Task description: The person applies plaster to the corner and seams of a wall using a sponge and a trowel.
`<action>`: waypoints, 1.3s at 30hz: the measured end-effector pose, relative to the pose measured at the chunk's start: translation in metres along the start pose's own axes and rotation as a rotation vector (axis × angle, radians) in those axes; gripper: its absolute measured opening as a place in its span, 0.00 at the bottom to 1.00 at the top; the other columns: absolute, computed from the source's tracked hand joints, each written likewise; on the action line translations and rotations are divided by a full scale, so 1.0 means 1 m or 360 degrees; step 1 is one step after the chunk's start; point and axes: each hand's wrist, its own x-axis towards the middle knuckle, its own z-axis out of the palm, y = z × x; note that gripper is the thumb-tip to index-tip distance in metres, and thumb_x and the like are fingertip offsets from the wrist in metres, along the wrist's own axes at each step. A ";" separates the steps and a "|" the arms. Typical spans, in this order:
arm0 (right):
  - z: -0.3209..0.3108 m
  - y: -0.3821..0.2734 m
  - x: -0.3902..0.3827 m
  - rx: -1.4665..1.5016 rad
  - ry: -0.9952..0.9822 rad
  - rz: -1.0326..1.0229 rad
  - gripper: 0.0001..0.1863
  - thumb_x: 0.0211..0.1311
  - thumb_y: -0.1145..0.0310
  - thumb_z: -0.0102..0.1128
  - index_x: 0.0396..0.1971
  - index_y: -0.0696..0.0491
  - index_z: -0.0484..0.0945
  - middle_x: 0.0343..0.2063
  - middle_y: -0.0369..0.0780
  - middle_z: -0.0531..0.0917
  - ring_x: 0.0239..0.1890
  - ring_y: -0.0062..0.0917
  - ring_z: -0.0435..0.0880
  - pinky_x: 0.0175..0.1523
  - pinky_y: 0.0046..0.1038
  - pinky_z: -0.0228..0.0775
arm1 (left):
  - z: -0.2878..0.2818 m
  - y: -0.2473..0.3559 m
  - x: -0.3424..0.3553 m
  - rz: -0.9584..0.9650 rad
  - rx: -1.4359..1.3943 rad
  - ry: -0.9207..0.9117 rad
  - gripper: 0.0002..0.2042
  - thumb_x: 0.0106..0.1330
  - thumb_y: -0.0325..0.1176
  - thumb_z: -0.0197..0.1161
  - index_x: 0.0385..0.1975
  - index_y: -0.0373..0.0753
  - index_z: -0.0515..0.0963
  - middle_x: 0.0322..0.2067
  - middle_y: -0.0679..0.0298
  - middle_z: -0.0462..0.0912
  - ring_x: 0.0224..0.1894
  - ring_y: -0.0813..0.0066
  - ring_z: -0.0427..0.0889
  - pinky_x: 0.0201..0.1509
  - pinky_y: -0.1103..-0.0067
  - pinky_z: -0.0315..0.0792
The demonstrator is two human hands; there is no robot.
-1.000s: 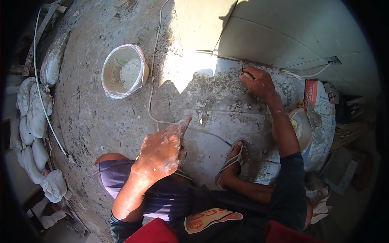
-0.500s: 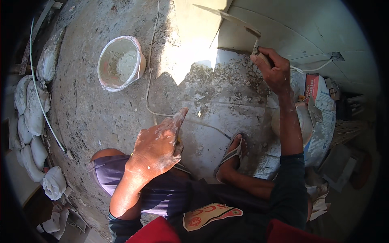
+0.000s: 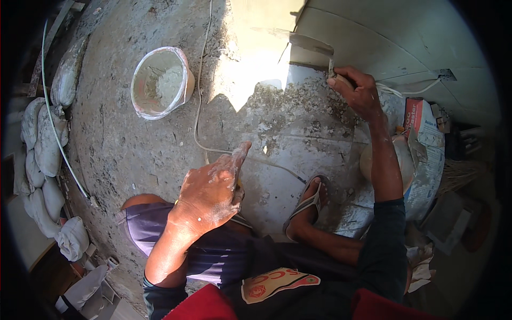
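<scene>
My right hand is closed round the handle of a plastering trowel. The trowel's long thin blade lies along the lower part of the pale wall, close to the floor. Lower and to the left, my left hand hovers above my knee, smeared with plaster. Its index finger points forward and the other fingers curl in. A sliver of yellow shows by those curled fingers, but what they hold is hidden. A tub of wet grey-white plaster stands on the floor ahead and to the left.
A thin cable snakes over the rough floor to near my sandalled foot. Filled white sacks line the left side. On the right lie a printed bag and a round pale container. White wires leave a wall box.
My right hand has come slightly left, and the trowel blade has dropped lower along the wall. The left hand keeps its pose; the whole view has shifted a little.
</scene>
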 end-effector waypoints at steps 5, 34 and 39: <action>0.053 0.041 -0.006 -0.0479 -0.0080 -0.0104 0.15 0.57 0.61 0.68 0.39 0.56 0.83 0.32 0.48 0.85 0.35 0.39 0.85 0.43 0.34 0.75 | 0.006 0.000 0.003 0.0141 0.0132 0.0108 0.38 0.56 0.28 0.61 0.70 0.40 0.56 0.41 0.53 0.80 0.43 0.52 0.82 0.44 0.62 0.77; 0.017 0.006 0.030 0.0351 -0.0184 0.0145 0.13 0.61 0.63 0.65 0.35 0.58 0.79 0.20 0.37 0.79 0.23 0.22 0.75 0.33 0.28 0.70 | -0.002 0.004 0.001 -0.0022 0.0074 0.0006 0.39 0.56 0.29 0.65 0.70 0.46 0.57 0.55 0.50 0.77 0.54 0.49 0.77 0.54 0.63 0.75; 0.065 0.064 0.018 -0.0211 -0.0347 0.0115 0.14 0.60 0.61 0.63 0.36 0.58 0.80 0.26 0.45 0.83 0.28 0.36 0.82 0.38 0.37 0.72 | 0.001 0.004 0.005 -0.0014 0.0147 -0.0015 0.39 0.56 0.28 0.65 0.70 0.46 0.57 0.54 0.51 0.78 0.53 0.50 0.78 0.53 0.63 0.76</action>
